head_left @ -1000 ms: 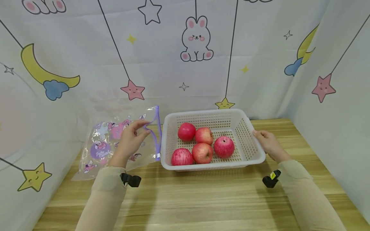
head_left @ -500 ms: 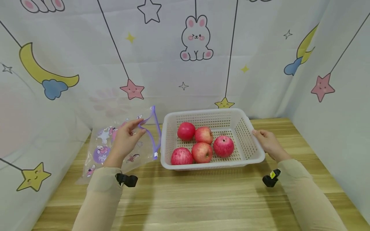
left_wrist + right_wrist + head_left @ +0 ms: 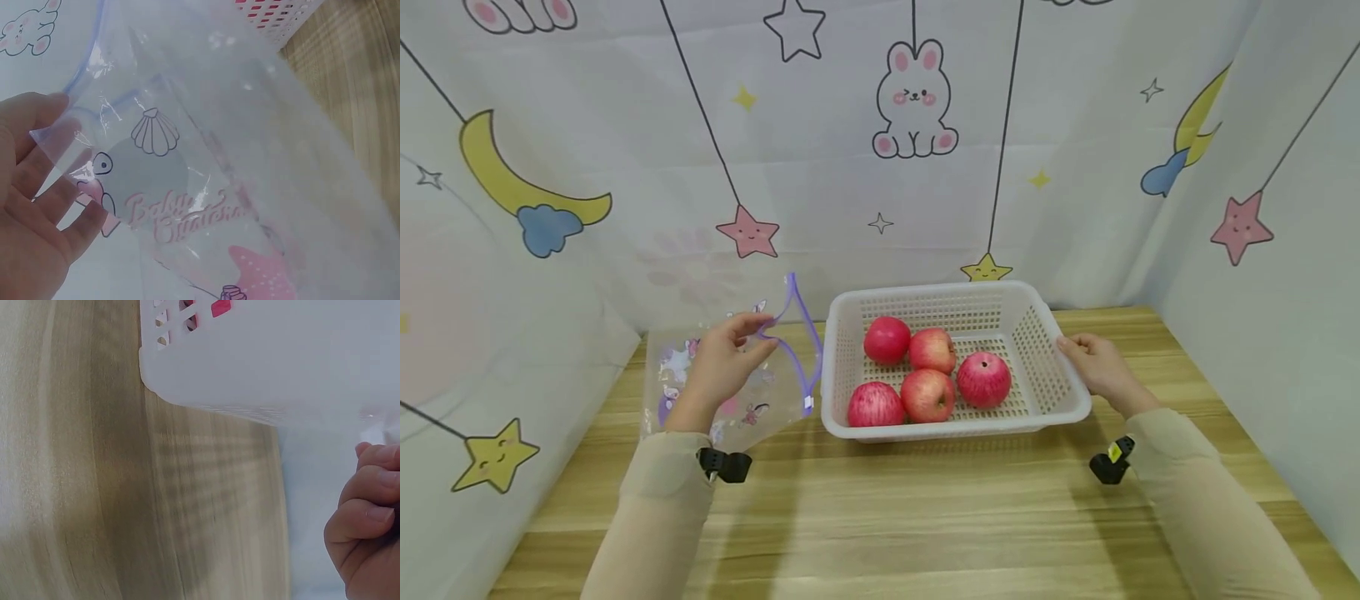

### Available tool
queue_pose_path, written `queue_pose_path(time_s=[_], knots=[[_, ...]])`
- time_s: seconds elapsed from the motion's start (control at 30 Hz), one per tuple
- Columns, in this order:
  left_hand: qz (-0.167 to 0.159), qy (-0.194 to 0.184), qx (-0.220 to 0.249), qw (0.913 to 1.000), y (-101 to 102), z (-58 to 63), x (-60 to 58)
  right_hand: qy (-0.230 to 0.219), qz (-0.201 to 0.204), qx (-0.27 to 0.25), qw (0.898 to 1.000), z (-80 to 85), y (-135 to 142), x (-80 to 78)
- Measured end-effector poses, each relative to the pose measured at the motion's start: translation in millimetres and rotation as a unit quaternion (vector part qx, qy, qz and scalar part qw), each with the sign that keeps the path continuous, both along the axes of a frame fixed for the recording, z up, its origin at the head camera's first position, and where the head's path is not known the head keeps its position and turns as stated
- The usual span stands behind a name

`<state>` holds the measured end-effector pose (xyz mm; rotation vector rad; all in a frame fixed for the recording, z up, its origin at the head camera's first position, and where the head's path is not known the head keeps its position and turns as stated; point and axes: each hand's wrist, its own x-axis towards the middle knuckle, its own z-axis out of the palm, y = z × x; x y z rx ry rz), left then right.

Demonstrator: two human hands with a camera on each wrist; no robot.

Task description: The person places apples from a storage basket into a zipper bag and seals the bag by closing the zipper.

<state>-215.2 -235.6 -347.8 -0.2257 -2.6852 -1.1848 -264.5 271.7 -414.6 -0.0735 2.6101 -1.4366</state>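
A clear zip bag (image 3: pixel 748 417) with printed cartoon figures and a purple zip edge (image 3: pixel 805 317) is at the left of the table. My left hand (image 3: pixel 724 367) pinches one side of that edge between thumb and finger, and the bag's mouth gapes. The left wrist view shows its other fingers spread behind the clear film (image 3: pixel 181 175). To the right, my right hand (image 3: pixel 1105 377) grips the right-end rim of a white plastic basket (image 3: pixel 958 432). Several red apples (image 3: pixel 927 396) lie in the basket. In the right wrist view, curled fingers (image 3: pixel 365 519) show below the basket's wall (image 3: pixel 281 356).
The wooden table (image 3: pixel 925 517) runs in front of the basket and along both sides. A white curtain (image 3: pixel 820 167) printed with rabbits, moons and stars hangs behind it and at the sides. Each wrist wears a small black camera (image 3: pixel 726 465).
My left hand has moved a little to the left with the pinched zip edge, and the bag's mouth gapes wider. The bag's far left end has drawn in. The right hand and basket stay put.
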Motion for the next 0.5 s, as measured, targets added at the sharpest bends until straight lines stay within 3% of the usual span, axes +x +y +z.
queue_pose_path(time_s=[0.3, 0.5], knots=[[-0.014, 0.004, -0.114, 0.9933, -2, 8.9, 4.1, 0.028, 0.005, 0.081, 0.996, 4.3, -2, -1.4], [-0.022, 0.018, -0.15, 0.9883, 0, 13.4, 6.5, 0.033, 0.016, 0.137, 0.99, 11.4, -5, -1.9]])
